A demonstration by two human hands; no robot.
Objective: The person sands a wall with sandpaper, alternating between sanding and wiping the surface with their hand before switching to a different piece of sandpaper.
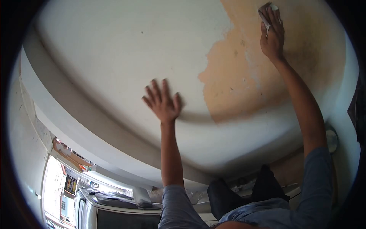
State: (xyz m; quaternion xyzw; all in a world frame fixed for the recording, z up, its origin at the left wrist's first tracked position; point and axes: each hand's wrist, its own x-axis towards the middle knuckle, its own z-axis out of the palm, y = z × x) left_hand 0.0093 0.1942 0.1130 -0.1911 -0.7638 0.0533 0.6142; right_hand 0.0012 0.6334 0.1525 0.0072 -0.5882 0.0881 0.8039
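Pressing over a matte tan patch [225, 76] in the white painted surface [114, 57], the right hand [273, 42] has its grip closed on a thin, crumpled grey-brown sheet [262, 13], which lies beneath and beside its fingers; they hide too much to tell its long axis. Well apart, lower and leftward, the left hand [165, 107] spreads its fingers at the white area, grip empty.

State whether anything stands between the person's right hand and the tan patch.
Only the crumpled sheet under the right hand lies between it and the tan patch; nothing else visible stands in the way.
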